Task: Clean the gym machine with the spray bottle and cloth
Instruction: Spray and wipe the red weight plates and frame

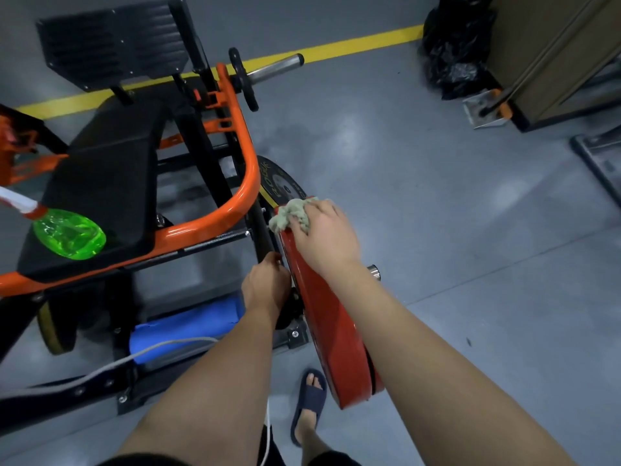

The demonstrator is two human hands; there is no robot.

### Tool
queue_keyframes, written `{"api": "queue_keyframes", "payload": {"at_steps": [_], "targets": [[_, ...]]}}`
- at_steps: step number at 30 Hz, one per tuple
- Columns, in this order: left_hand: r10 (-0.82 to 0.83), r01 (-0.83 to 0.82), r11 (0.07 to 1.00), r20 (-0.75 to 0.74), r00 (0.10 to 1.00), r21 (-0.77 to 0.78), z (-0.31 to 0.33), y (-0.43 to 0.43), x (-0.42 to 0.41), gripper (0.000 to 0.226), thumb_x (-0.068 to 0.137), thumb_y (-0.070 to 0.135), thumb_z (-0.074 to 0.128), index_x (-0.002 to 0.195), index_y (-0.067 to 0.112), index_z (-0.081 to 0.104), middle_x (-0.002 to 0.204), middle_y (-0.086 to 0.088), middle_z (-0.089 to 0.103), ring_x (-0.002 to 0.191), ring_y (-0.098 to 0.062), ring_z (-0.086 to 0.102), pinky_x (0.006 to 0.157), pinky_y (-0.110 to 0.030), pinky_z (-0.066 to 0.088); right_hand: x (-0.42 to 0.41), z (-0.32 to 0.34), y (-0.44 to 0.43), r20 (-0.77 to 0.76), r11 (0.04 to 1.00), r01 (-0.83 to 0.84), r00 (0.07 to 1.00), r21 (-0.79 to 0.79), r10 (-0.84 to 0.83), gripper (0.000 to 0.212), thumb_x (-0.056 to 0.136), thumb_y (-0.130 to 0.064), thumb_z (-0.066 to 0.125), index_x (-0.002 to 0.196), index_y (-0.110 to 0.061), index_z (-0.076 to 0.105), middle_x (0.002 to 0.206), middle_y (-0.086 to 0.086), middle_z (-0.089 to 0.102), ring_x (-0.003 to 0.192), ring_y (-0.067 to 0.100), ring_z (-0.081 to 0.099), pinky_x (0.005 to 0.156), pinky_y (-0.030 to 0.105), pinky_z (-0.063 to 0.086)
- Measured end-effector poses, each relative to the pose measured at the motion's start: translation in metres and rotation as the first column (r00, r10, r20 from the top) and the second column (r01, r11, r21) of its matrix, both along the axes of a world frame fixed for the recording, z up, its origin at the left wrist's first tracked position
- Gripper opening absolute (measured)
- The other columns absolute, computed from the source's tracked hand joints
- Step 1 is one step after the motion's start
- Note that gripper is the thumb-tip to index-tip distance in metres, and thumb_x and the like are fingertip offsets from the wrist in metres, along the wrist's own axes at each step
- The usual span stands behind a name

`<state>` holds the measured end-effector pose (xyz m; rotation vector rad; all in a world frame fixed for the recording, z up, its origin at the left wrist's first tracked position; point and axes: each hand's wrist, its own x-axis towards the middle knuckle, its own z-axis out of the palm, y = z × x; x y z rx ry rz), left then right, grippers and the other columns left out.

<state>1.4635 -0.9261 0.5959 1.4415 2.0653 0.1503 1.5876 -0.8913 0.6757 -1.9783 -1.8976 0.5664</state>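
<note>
Cloth [290, 218], crumpled and grey-green, sits bunched under the fingers of the right hand [324, 238], which curl over it and press it onto the top rim of the red weight plate [322, 324] standing on edge on the gym machine [248, 183]. Part of the cloth spills out past the fingertips toward the orange frame tube. Just beyond those fingers a black weight plate [279, 183] with yellow lettering stands on edge too, close behind the red one. The left hand [265, 287] reaches in on the inner side of the red plate, its back to the camera; its fingers drop out of sight against the dark upright there, so whether they grip anything cannot be told. Well away from both sets of fingers, off to the left, the green spray bottle [69, 235] lies on its side on the black seat pad [100, 183], its red-and-white head pointing toward the left edge of the view. Below the left wrist a blue foam roller [188, 327] lies under the frame with a white cord [134, 356] running across it. A foot in a dark slide sandal [311, 401] stands on the grey floor [470, 264] beside the lower end of the red plate. Far beyond the fingers a yellow floor line [336, 48] crosses behind a bare steel bar sleeve [279, 67], and a black bin bag [453, 52] sits at the upper right.
</note>
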Motion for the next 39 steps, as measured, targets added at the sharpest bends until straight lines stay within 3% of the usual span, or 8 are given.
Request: {"api": "queue_keyframes", "payload": {"at_steps": [7, 14, 20, 23, 27, 29, 34, 39], "targets": [[-0.047, 0.047, 0.999, 0.008, 0.999, 0.009, -0.006, 0.000, -0.004, 0.023, 0.099, 0.036, 0.048, 0.112, 0.024, 0.063, 0.108, -0.016, 0.072, 0.101, -0.042, 0.064, 0.072, -0.038, 0.043, 0.006, -0.007, -0.107, 0.080, 0.949, 0.070, 0.992, 0.308, -0.099, 0.046, 0.092, -0.037, 0.061, 0.133, -0.016, 0.065, 0.144, 0.006, 0.057, 0.142, 0.032, 0.043, 0.117, 0.050, 0.035], [-0.087, 0.087, 0.996, 0.017, 0.996, 0.008, -0.003, -0.001, -0.004, 0.028, 0.100, 0.046, 0.045, 0.117, 0.030, 0.061, 0.110, -0.014, 0.072, 0.103, -0.042, 0.064, 0.072, -0.037, 0.042, 0.006, -0.010, -0.099, 0.146, 0.965, 0.041, 0.986, 0.258, -0.081, 0.052, 0.091, -0.041, 0.060, 0.136, -0.015, 0.063, 0.146, 0.009, 0.056, 0.143, 0.034, 0.042, 0.113, 0.052, 0.039], [-0.050, 0.050, 0.999, -0.022, 0.999, -0.010, 0.001, 0.000, 0.000, 0.028, 0.100, 0.041, 0.040, 0.114, 0.027, 0.060, 0.104, -0.016, 0.072, 0.097, -0.042, 0.065, 0.074, -0.041, 0.049, -0.010, 0.004, -0.034, 0.178, 0.997, 0.033, 0.983, 0.076, -0.046, 0.053, 0.090, -0.044, 0.050, 0.134, -0.016, 0.061, 0.139, 0.008, 0.058, 0.137, 0.033, 0.045, 0.113, 0.050, 0.039], [-0.016, 0.015, 0.999, -0.034, 0.999, -0.037, 0.001, 0.003, 0.000, 0.029, 0.096, 0.032, 0.040, 0.113, 0.025, 0.063, 0.104, -0.017, 0.072, 0.097, -0.043, 0.065, 0.080, -0.044, 0.054, -0.020, 0.000, 0.019, 0.216, 0.993, -0.032, 0.975, -0.117, 0.057, 0.050, 0.095, -0.043, 0.046, 0.135, -0.017, 0.058, 0.139, 0.008, 0.055, 0.133, 0.032, 0.044, 0.110, 0.048, 0.039], [0.008, -0.008, 1.000, -0.017, 1.000, -0.029, 0.000, 0.003, 0.000, 0.035, 0.097, 0.032, 0.041, 0.122, 0.026, 0.065, 0.107, -0.017, 0.072, 0.101, -0.042, 0.065, 0.082, -0.042, 0.053, -0.019, -0.008, 0.068, 0.112, 0.930, -0.113, 0.981, -0.350, 0.161, 0.045, 0.099, -0.042, 0.040, 0.136, -0.021, 0.056, 0.139, 0.007, 0.052, 0.134, 0.030, 0.043, 0.108, 0.045, 0.040], [-0.001, 0.001, 1.000, -0.024, 1.000, -0.022, -0.002, 0.004, 0.000, 0.035, 0.098, 0.032, 0.043, 0.126, 0.027, 0.064, 0.109, -0.017, 0.072, 0.103, -0.042, 0.066, 0.078, -0.039, 0.047, -0.010, -0.009, 0.060, 0.099, 0.938, -0.156, 0.976, -0.309, 0.195, 0.045, 0.098, -0.043, 0.042, 0.134, -0.020, 0.057, 0.141, 0.005, 0.052, 0.136, 0.028, 0.040, 0.112, 0.047, 0.036], [0.002, -0.002, 1.000, 0.028, 1.000, -0.002, 0.000, 0.002, -0.002, 0.032, 0.101, 0.035, 0.041, 0.122, 0.024, 0.063, 0.110, -0.020, 0.071, 0.105, -0.044, 0.064, 0.073, -0.037, 0.037, 0.013, 0.011, -0.056, 0.012, 0.991, -0.094, 0.996, 0.093, 0.094, 0.053, 0.095, -0.047, 0.043, 0.137, -0.019, 0.060, 0.147, -0.001, 0.052, 0.144, 0.028, 0.037, 0.120, 0.048, 0.028], [-0.007, 0.007, 1.000, 0.033, 0.999, 0.013, 0.000, 0.000, -0.002, 0.033, 0.099, 0.037, 0.043, 0.122, 0.026, 0.063, 0.109, -0.019, 0.071, 0.102, -0.044, 0.064, 0.072, -0.037, 0.038, 0.010, 0.006, -0.058, 0.109, 0.993, -0.077, 0.992, 0.087, 0.067, 0.050, 0.094, -0.041, 0.046, 0.134, -0.017, 0.062, 0.143, 0.002, 0.057, 0.142, 0.029, 0.042, 0.119, 0.054, 0.027]]}}
